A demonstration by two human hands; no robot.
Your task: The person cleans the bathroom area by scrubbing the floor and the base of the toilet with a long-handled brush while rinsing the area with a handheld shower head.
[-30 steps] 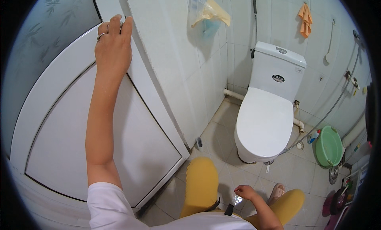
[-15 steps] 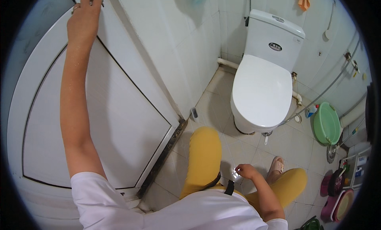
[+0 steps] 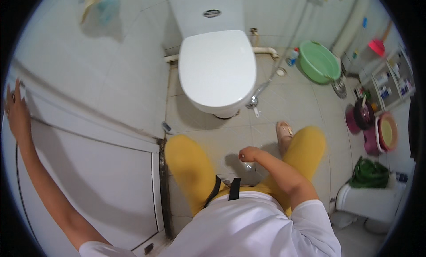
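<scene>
Head view: my left grip (image 3: 17, 114) is resting at the far edge of the white door (image 3: 93, 181); can't tell whether the fingers are closing on anything. Door is standing on my left, toilet (image 3: 217, 70) ahead. Right grip (image 3: 249, 154) is hanging loosely curled above the floor (image 3: 213, 137), contents not showing. I'm judging this as door contact; moving it would be calling for firm hold there.

A smooth white door (image 3: 97, 177), its flat panel bordered by a thin dark seam within a broad white surround, stands upright toward eight o'clock, lower edge near the floor. The left hand (image 3: 17, 112) is at its surround toward nine o'clock, fingers spread.
</scene>
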